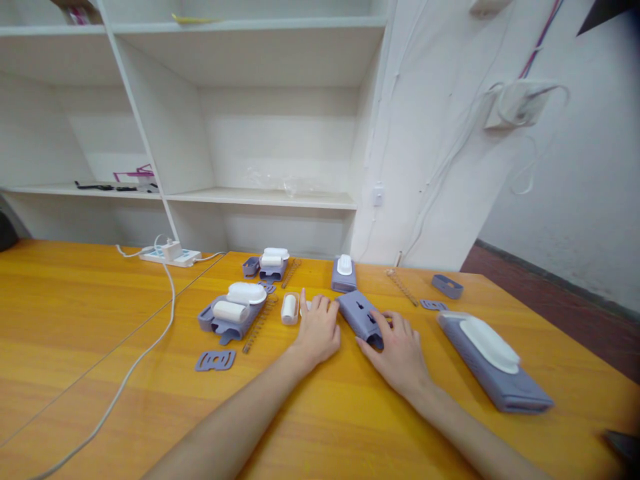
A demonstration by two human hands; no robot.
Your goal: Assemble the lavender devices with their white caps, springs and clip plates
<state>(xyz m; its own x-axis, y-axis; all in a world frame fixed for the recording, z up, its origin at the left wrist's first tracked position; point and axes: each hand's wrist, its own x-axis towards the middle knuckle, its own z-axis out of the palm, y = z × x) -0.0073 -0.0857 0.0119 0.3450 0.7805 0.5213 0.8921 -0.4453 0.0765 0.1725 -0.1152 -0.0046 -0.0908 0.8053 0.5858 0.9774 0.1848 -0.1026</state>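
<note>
My right hand (399,351) is closed on a purple rectangular case (359,312), thumb at its near open end and fingers over its top. The case lies on the table with dark cutouts showing on its upper face. My left hand (320,328) is beside the case's left side, its fingers bent down and one stretched outward. A small white part (307,306) peeks out from under those fingers; most of it is hidden. Just left of that hand, a clear-edged holder with a white roller (289,309) rests on the table.
Purple cases with white parts (233,313) lie left, a spring (260,323) and flat purple plate (215,361) nearby. A larger purple case with white cover (493,360) lies right; a purple ring (447,286) is behind it. A white cable (167,320) crosses the left side from a power strip (171,255).
</note>
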